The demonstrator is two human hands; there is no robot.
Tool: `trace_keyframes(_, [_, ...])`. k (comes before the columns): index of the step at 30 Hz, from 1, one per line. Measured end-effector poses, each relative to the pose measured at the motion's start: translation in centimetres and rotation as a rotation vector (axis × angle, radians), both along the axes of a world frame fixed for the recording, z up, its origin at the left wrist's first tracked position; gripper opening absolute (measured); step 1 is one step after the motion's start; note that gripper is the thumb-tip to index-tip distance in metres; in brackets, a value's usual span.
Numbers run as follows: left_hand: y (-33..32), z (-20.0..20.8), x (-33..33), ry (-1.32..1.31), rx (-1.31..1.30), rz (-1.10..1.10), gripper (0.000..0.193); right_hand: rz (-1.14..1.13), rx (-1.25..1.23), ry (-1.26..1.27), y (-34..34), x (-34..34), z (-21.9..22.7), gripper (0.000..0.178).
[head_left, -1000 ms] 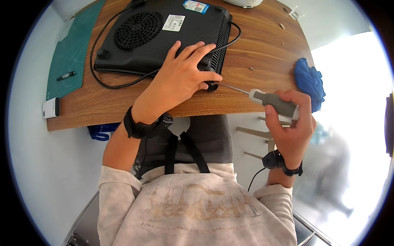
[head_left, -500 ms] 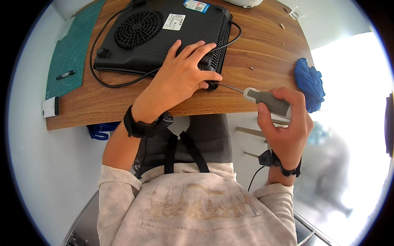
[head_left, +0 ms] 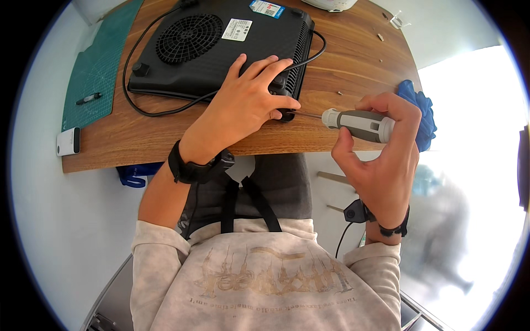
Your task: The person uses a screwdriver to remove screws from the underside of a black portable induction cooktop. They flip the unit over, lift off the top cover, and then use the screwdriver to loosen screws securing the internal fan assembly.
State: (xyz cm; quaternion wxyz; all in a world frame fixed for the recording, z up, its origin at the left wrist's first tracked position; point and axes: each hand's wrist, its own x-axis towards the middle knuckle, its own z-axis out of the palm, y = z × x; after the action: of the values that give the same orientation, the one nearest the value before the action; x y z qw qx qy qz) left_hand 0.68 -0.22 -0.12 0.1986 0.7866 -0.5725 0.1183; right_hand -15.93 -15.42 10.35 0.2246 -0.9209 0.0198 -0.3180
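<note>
A flat black appliance (head_left: 165, 74), which looks like an induction cooker, lies underside up on the table, its round fan grille (head_left: 189, 37) on top. My left hand (head_left: 248, 91) rests on its near right corner with fingers spread across the power cord (head_left: 164, 114). The left thumb and index finger sit beside the screwdriver's tip. In my right hand (head_left: 386, 149) is a grey and white screwdriver (head_left: 359, 126), gripped by the handle between thumb and fingers. Its thin shaft points left to the corner's side. What the tip meets there is too small to make out.
A green cutting mat (head_left: 99, 71) with a black pen (head_left: 89, 98) lies at the left, a white box-shaped device (head_left: 68, 142) near it. Blue cloth (head_left: 418, 113) hangs at the table's right edge. Small bits (head_left: 380, 37) lie scattered on the wood, and a white object (head_left: 329, 4) stands at the back.
The screwdriver handle has rotated and now lies more level, shifted slightly up. My right hand has turned with it, its fingers curled higher. My left hand has stayed on the corner.
</note>
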Motion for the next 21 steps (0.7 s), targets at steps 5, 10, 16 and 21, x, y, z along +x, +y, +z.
trace_keyframes(5, [0.0,0.1,0.0,0.009,-0.004,-0.001,0.031,-0.044,-0.179,0.126,0.1,-0.4,0.9,0.054])
trace_keyframes(10, [0.2,0.1,0.0,0.002,0.001,0.008,0.030,-0.127,-0.085,0.118,0.4,0.5,1.0,0.051])
trace_keyframes(16, [0.1,0.3,-0.1,0.010,-0.006,0.002,0.025,0.080,-0.088,0.056,0.0,1.1,0.9,0.042])
trace_keyframes(21, [0.3,0.4,-0.1,0.009,0.006,0.009,0.027,0.066,-0.128,0.030,0.4,1.5,0.8,0.039])
